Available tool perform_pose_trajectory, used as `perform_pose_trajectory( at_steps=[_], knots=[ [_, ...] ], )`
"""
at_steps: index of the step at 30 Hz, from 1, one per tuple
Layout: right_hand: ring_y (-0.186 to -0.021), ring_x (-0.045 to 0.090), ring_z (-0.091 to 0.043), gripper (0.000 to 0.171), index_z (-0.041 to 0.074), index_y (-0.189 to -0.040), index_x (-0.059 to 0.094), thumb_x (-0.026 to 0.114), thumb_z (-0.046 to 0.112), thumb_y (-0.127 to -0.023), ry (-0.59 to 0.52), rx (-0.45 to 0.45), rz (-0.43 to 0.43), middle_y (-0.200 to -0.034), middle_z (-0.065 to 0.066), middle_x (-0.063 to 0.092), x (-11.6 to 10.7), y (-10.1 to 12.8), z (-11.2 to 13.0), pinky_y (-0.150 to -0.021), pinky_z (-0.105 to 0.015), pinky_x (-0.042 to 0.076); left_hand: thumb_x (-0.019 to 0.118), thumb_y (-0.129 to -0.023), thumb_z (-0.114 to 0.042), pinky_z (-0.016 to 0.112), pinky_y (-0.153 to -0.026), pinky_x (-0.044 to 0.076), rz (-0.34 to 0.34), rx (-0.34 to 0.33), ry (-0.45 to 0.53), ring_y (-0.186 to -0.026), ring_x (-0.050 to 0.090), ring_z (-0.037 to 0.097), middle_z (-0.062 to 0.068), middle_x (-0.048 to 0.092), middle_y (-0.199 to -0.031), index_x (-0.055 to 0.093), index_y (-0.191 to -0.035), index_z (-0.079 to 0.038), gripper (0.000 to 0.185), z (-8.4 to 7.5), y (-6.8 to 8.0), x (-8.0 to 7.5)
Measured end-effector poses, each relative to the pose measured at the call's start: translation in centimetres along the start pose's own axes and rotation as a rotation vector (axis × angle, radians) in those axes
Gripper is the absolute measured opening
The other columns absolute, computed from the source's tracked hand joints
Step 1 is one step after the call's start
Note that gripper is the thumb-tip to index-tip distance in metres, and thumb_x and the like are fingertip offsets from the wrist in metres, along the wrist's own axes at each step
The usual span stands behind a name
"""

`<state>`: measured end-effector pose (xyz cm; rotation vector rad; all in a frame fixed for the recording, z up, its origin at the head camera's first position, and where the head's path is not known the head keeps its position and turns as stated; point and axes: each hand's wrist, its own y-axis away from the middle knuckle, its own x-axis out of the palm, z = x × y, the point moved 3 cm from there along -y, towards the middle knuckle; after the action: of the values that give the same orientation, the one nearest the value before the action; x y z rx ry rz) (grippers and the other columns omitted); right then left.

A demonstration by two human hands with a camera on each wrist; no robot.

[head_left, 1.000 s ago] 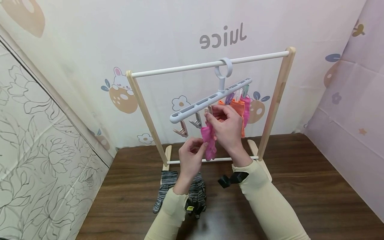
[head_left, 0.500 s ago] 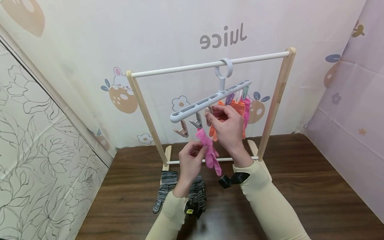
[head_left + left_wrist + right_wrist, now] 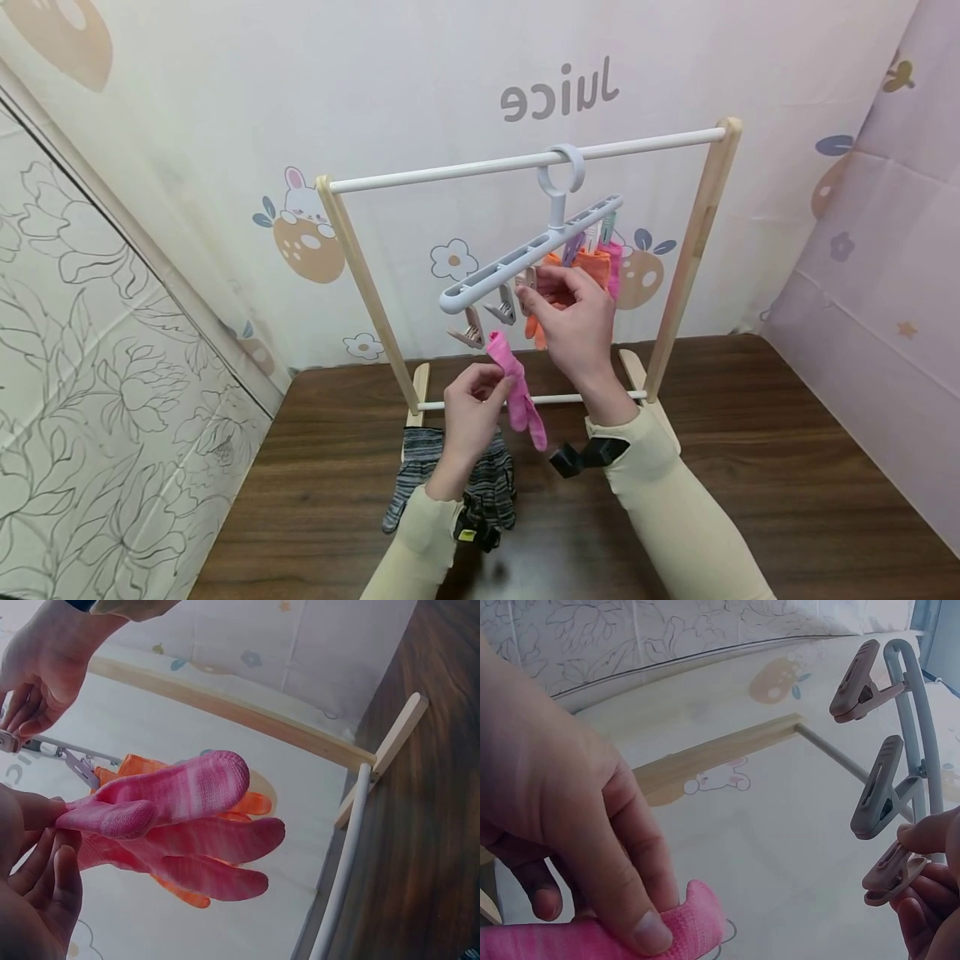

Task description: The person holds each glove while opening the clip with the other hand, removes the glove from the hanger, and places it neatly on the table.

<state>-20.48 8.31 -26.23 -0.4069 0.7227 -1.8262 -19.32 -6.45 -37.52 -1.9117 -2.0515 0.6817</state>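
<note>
Mid-frame, a rack [image 3: 692, 250] bears a hanger [image 3: 510, 272], hooked over its top bar [image 3: 450, 172], seemingly so the clips [image 3: 877, 787] dangle within reach. Below centre, the left hand [image 3: 472, 408] pinches a pink glove [image 3: 519, 400] short of its cuff [image 3: 497, 346], likely leaving that edge free. To its upper right, the right hand [image 3: 581, 325] pinches a beige clip [image 3: 889, 870], perhaps steadying it.

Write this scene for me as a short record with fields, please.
Left hand: pinches the pink glove
Right hand: holds a beige clip on the hanger
Pink glove: below the hanger, unclipped
Clips without glove: grey clip; end clip
Clipped past right hand: orange cloth; second pink item
Table: striped gloves, partly hidden
</note>
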Motion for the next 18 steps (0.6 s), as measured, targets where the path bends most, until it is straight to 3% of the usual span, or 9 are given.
perform_pose_trajectory(
  at_steps=[3,9,18],
  knots=[
    [-0.082,0.062,-0.021,0.031,-0.011,-0.109,0.069,0.08,0.0,-0.082,0.002,0.001,0.0,-0.097,-0.023,0.067,0.0,0.1,0.0,-0.073,-0.018,0.05,0.072,-0.09,-0.002,0.032,-0.064,0.052,0.022,-0.012,0.015,-0.071,0.062,0.021,0.013,0.071,-0.086,0.07,-0.096,0.004,0.009,0.3,0.1,-0.1],
    [-0.083,0.063,-0.016,0.036,-0.002,-0.112,0.071,0.084,0.011,-0.081,-0.028,0.006,0.008,-0.098,-0.013,0.069,0.0,-0.1,-2.8,-0.075,-0.019,0.052,0.072,-0.09,-0.001,0.025,-0.061,0.051,0.055,-0.039,0.03,-0.069,0.061,0.017,0.014,0.071,-0.086,0.07,-0.096,0.004,0.008,0.7,0.4,-0.1],
    [-0.085,0.064,-0.014,0.038,0.002,-0.115,0.072,0.083,0.019,-0.083,-0.065,0.002,0.033,-0.101,-0.009,0.069,0.0,0.1,-3.2,-0.077,-0.023,0.054,0.071,-0.09,-0.001,0.023,-0.062,0.05,0.111,-0.096,0.023,-0.079,0.065,0.02,0.014,0.071,-0.089,0.07,-0.097,0.005,0.009,1.2,0.9,-0.2]
  ],
)
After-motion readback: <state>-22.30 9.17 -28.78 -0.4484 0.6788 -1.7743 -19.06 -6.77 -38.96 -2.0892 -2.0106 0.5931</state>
